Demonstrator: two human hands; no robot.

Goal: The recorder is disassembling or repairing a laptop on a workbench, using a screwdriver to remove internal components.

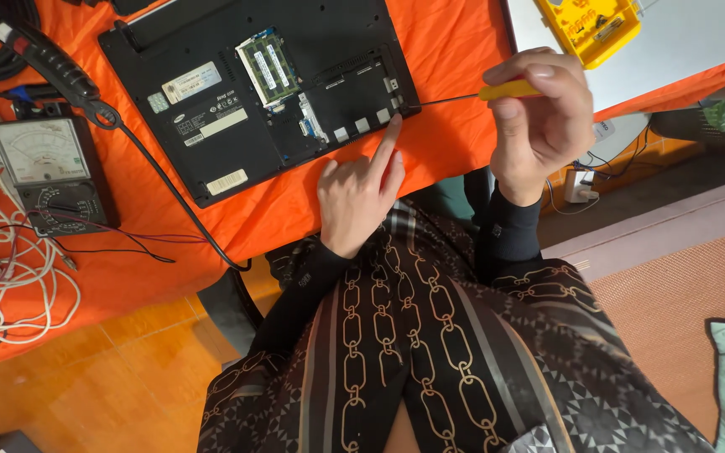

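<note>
Left hand [361, 195] presses one fingertip beside the upturned laptop's [253, 92] near corner — right hand [539, 113] pinches a yellow-handled screwdriver [472, 95], shaft lying level, tip at that corner.

Left hand [361, 195] points with 1 extended forefinger (other fingers curled); right hand [539, 109] is clenched, both forearms dark-sleeved.

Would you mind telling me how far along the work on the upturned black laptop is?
Done: the black laptop lies bottom-up on the orange cloth with a cover off, its green memory boards exposed. In hand: the right hand holds the yellow-handled screwdriver, tip at the case's corner, while the left hand presses a forefinger on the edge beside it. Left: the rest of the base panel is still in place.
</note>
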